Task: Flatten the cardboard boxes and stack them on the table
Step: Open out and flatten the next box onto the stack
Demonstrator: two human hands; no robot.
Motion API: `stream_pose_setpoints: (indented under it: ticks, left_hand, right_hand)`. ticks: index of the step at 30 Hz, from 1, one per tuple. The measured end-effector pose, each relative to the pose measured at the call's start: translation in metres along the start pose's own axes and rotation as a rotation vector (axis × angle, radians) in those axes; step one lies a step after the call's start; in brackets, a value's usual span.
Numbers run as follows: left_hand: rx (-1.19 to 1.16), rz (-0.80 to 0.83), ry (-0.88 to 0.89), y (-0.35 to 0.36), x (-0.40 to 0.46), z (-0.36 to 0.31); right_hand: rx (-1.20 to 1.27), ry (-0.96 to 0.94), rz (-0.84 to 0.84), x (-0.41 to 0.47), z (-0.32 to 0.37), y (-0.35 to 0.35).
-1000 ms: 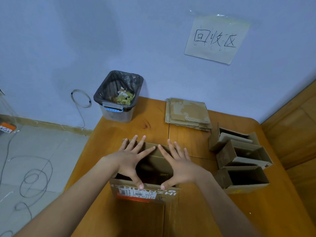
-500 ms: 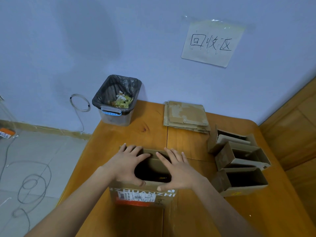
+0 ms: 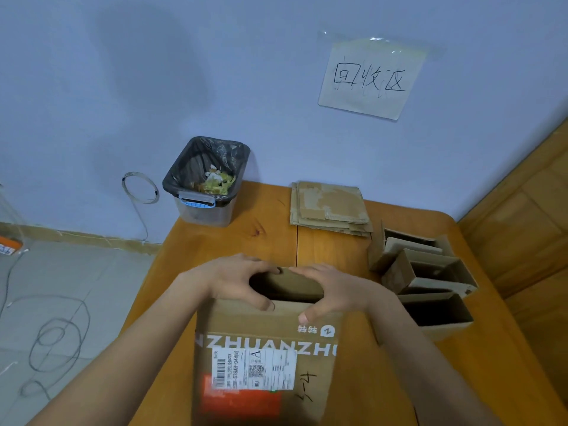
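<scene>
Pale blue wall fills the far side of my view, with a handwritten paper sign [image 3: 370, 76] taped up at the right and a loop of thin cable [image 3: 140, 188] hanging at the left. Below it stands a wooden table [image 3: 246, 232], its far edge against the wall and grey floor tiles to its left, where more cable lies in coils. At the table's far left corner sits a clear bin lined with a black bag [image 3: 206, 179], scraps inside. Just right of it, at the far middle, lies the stack of flattened boxes [image 3: 330, 207]. Along the right edge three open small cartons [image 3: 421, 278] wait in a row, touching one another, not yet collapsed.

Near me, at the middle, is the printed shipping box [image 3: 264, 348], its labelled face towards me and its mouth open upward. My left hand [image 3: 233, 278] grips the top rim, thumb on the near panel and fingers curled over the far wall. My right hand [image 3: 332, 290] holds the rim the same way, just beside the left.

I judge the step in hand to be collapsing this box: the near and far walls look close together but a dark gap remains. Next I would push the two panels fully together, press the box flat on the table, then carry it to the far stack. The three cartons remain, so the task looks about half done.
</scene>
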State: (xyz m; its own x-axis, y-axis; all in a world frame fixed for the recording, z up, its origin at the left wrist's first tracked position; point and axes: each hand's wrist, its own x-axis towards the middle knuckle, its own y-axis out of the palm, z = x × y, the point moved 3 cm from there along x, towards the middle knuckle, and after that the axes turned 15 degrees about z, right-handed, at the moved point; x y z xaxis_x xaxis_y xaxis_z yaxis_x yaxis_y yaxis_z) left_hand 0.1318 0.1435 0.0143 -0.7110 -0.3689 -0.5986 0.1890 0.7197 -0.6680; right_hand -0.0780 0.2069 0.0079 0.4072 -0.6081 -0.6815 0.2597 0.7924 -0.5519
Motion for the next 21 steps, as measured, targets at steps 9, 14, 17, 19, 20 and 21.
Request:
stream_pose_setpoints:
  ticks: [9, 14, 17, 19, 20, 21]
  left_hand:
    - [-0.232, 0.237, -0.104, 0.013, 0.052, 0.014]
    - [-0.145, 0.142, -0.162, 0.011, 0.065, 0.02]
    - [0.1, -0.114, -0.182, 0.02, 0.07, 0.022]
    - [0.223, -0.276, -0.186, 0.035, 0.07, 0.024]
    - [0.236, -0.318, -0.189, 0.043, 0.071, 0.025]
    - [0.234, -0.331, -0.195, 0.052, 0.072, 0.026]
  right_hand:
    - [0.219, 0.057, 0.087, 0.046, -0.033, 0.008]
    - [0.391, 0.023, 0.039, 0.055, -0.04, 0.002]
    - [0.418, 0.063, -0.213, 0.067, -0.046, 0.007]
    - [0.401, 0.069, -0.414, 0.074, -0.05, 0.016]
    - [0.379, 0.072, -0.506, 0.076, -0.051, 0.021]
    - [0.342, 0.088, -0.578, 0.078, -0.053, 0.027]
